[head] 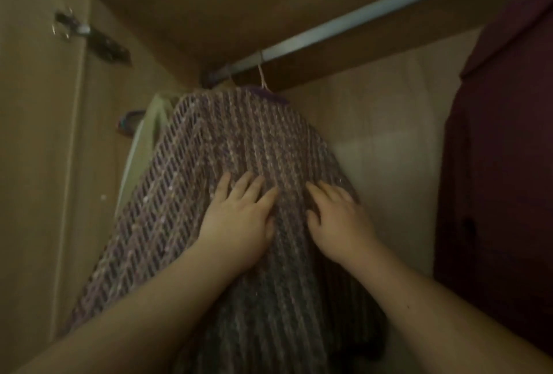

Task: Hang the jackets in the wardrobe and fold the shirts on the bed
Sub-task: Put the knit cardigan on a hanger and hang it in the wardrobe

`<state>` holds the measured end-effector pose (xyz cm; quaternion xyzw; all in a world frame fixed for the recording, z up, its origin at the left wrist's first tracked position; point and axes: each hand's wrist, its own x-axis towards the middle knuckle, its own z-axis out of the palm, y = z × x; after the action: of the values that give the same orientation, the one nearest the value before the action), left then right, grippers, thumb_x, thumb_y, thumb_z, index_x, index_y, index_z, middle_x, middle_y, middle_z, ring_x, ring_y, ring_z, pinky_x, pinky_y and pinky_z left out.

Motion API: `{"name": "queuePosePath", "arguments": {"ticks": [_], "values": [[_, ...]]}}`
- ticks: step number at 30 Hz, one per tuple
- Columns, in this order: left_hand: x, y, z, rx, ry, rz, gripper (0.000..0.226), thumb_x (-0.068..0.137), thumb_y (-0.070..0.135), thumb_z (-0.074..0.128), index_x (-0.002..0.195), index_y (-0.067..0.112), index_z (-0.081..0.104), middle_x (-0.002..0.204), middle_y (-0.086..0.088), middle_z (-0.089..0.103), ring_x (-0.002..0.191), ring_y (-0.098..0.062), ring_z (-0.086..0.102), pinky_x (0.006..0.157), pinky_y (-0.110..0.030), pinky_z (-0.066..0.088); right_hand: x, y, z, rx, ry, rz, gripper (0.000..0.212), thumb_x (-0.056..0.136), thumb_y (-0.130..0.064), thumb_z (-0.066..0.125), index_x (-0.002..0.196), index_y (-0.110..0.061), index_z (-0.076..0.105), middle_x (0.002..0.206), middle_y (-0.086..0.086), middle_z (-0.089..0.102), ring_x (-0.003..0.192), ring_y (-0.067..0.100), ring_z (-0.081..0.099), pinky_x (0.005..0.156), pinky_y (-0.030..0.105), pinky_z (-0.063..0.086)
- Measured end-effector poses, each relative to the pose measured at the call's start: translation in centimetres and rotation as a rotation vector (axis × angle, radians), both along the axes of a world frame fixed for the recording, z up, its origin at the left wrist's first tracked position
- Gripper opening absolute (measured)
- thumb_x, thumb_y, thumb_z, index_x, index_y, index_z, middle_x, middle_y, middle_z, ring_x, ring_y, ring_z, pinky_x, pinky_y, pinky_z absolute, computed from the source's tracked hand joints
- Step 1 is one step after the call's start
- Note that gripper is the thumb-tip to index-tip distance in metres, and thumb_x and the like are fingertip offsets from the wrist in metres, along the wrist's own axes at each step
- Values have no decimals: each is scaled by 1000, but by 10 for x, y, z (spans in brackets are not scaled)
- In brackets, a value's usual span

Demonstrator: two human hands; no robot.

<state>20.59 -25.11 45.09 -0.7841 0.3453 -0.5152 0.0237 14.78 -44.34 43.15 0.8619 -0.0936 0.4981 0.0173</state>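
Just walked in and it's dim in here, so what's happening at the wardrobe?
A person is working inside the wardrobe. A purple knitted jacket already hangs from the rail on a hanger whose hook shows at the top. The left hand and right hand both lie on the knit, fingers spread, as if smoothing it. A dark red garment hangs further right on the same rail. The wardrobe door stands open on the left.

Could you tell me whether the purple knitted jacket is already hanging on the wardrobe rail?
Yes, hanging: the knitted jacket hangs from a hanger hook over the rail, while both hands rest flat on it.
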Motion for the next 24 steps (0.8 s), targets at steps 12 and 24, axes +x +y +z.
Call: {"name": "queuePosePath", "arguments": {"ticks": [12,24], "values": [[-74,45,-195,113,378,-309,65,96,53,32,156,29,20,161,-2,29,150,-24,19,122,-51,2,-130,92,-191,119,281,-267,67,97,-49,35,157,-32,11,164,2,19,149,26,17,116,51,28],[-210,153,-376,340,930,-595,66,98,51,36,156,36,9,166,2,7,153,-22,-1,123,-48,3,-328,274,-378,461,508,-654,63,95,-48,34,154,-30,27,161,1,26,149,26,23,114,50,33]]}}
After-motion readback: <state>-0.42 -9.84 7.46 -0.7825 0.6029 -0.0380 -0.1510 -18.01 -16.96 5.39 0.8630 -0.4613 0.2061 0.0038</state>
